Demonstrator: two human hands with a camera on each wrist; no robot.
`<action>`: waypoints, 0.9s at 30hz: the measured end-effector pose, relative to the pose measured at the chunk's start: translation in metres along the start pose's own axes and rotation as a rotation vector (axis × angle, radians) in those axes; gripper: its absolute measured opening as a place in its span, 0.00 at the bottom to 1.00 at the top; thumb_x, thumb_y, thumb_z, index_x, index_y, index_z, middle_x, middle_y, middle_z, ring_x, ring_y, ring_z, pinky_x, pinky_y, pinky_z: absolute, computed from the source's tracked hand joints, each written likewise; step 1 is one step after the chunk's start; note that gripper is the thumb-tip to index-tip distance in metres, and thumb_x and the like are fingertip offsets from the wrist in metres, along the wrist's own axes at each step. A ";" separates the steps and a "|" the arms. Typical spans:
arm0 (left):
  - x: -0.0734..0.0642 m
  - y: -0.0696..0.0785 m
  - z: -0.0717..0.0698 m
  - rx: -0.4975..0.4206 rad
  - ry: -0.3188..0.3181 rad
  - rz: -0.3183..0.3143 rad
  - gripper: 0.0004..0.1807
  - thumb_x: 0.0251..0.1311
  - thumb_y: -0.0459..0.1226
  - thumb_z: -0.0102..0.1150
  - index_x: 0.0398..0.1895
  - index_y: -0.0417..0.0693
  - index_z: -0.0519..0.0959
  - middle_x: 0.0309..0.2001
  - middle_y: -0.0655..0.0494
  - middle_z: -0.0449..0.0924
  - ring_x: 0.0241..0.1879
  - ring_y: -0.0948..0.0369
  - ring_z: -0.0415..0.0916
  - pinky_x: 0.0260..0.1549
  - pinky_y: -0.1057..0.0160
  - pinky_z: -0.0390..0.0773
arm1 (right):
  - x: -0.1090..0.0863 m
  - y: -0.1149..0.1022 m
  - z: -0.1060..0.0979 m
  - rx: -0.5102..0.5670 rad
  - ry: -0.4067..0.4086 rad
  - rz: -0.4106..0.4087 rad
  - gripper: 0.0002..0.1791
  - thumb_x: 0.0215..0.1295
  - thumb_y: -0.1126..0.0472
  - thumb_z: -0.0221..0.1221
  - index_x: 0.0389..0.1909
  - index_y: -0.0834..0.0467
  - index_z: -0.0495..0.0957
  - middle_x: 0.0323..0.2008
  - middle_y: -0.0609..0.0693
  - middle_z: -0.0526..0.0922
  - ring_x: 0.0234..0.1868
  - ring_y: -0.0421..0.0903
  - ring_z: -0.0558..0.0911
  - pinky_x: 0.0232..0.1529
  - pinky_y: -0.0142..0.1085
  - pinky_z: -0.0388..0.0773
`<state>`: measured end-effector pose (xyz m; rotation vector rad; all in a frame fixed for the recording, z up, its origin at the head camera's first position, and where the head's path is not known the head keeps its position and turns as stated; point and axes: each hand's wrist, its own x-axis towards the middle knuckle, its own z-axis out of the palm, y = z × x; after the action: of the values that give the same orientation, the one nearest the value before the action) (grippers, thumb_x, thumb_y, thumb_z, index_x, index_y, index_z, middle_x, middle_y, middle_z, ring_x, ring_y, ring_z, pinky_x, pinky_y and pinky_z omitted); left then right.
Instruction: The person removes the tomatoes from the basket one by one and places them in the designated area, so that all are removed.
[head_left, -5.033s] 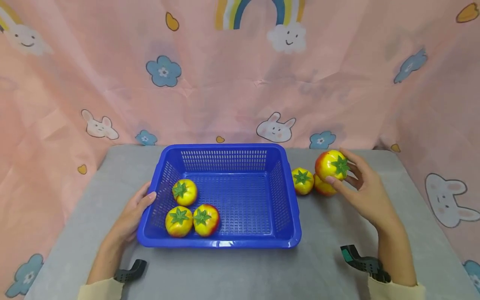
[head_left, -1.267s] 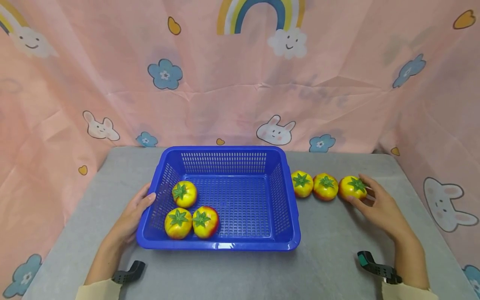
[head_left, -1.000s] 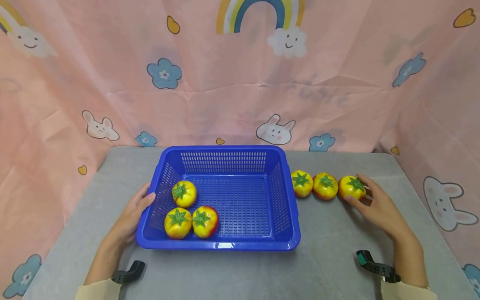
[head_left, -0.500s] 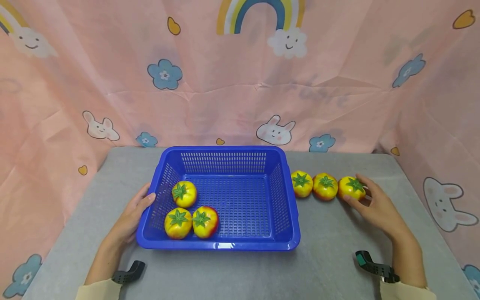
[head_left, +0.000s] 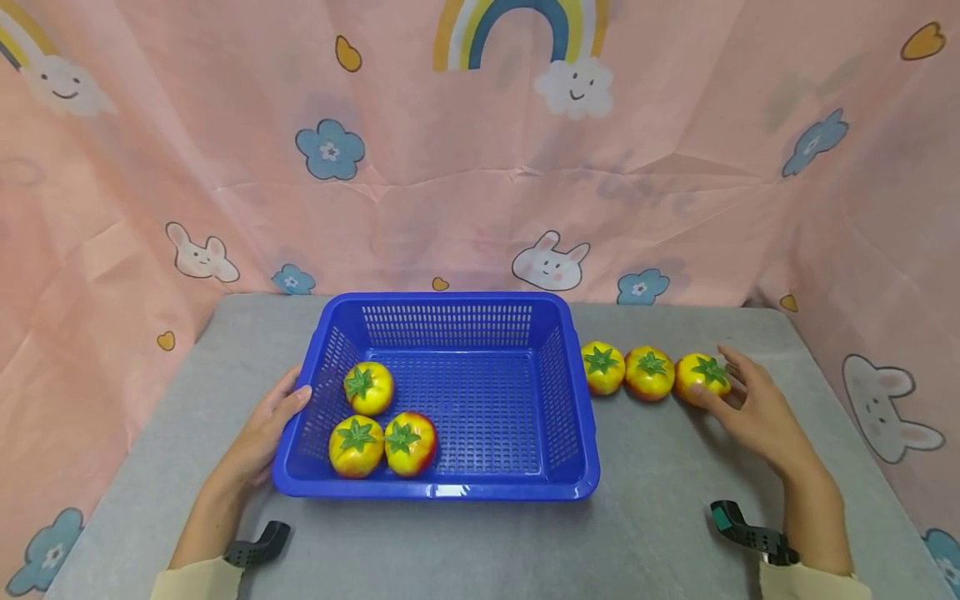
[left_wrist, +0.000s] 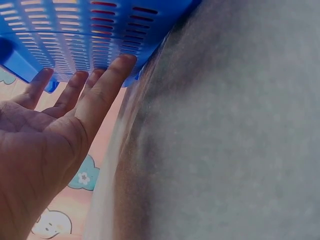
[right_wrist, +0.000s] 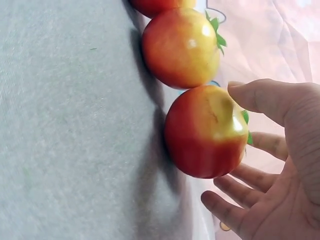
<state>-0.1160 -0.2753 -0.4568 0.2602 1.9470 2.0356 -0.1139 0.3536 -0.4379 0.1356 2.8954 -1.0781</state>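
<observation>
Right hand [head_left: 757, 408]: fingers spread loosely about the rightmost fruit [head_left: 699, 377] (firm contact hard to judge). That fruit sits on the grey table [head_left: 495, 550], beside the middle fruit [head_left: 649, 372] and inner fruit [head_left: 603, 367], right of the blue basket [head_left: 438, 490]. Left hand [head_left: 262, 421]: fingers extended against the basket's left wall, thumb at the rim. Inside, near left: three yellow-red fruits [head_left: 366, 440].

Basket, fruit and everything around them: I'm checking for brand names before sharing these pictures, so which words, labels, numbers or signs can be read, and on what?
There is no readable text in any view.
Blue basket: none seen.
Fruit: none seen.
Grey table: none seen.
Pink cloth: only printed pictures, such as a rainbow and a rabbit; no letters or numbers.
Black wrist straps: any marking is too small to read.
</observation>
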 end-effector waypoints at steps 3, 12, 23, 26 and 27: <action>0.000 0.001 0.000 0.006 0.001 -0.007 0.27 0.86 0.43 0.37 0.82 0.52 0.52 0.61 0.67 0.81 0.56 0.64 0.85 0.51 0.59 0.88 | -0.001 -0.003 -0.002 -0.009 0.028 -0.025 0.48 0.78 0.47 0.60 0.84 0.67 0.46 0.77 0.82 0.51 0.73 0.83 0.60 0.66 0.77 0.64; 0.000 0.002 0.001 0.011 0.003 -0.012 0.29 0.86 0.44 0.37 0.83 0.49 0.50 0.61 0.68 0.80 0.56 0.64 0.84 0.52 0.59 0.88 | -0.004 -0.015 -0.009 -0.012 0.078 -0.070 0.45 0.78 0.49 0.60 0.84 0.64 0.49 0.77 0.80 0.53 0.74 0.81 0.59 0.67 0.77 0.62; 0.000 0.002 0.001 0.020 0.020 -0.026 0.30 0.85 0.45 0.38 0.84 0.48 0.49 0.60 0.68 0.81 0.55 0.64 0.85 0.52 0.60 0.88 | -0.009 -0.031 -0.012 -0.012 0.120 -0.141 0.42 0.77 0.53 0.62 0.83 0.62 0.54 0.78 0.76 0.56 0.74 0.78 0.61 0.70 0.74 0.60; 0.000 0.002 0.001 0.024 0.023 -0.026 0.31 0.85 0.45 0.38 0.84 0.48 0.49 0.60 0.69 0.80 0.55 0.64 0.85 0.51 0.60 0.88 | -0.011 -0.034 -0.014 -0.020 0.139 -0.171 0.41 0.77 0.54 0.63 0.82 0.62 0.56 0.77 0.76 0.58 0.72 0.78 0.63 0.70 0.72 0.60; 0.000 0.002 0.001 0.023 0.022 -0.024 0.30 0.85 0.45 0.38 0.84 0.47 0.49 0.60 0.69 0.80 0.55 0.64 0.85 0.51 0.60 0.88 | -0.012 -0.035 -0.014 -0.020 0.148 -0.185 0.41 0.76 0.55 0.63 0.82 0.63 0.57 0.77 0.75 0.59 0.72 0.77 0.63 0.76 0.65 0.62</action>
<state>-0.1156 -0.2742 -0.4551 0.2194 1.9781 2.0109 -0.1057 0.3356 -0.4030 -0.0571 3.1015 -1.1092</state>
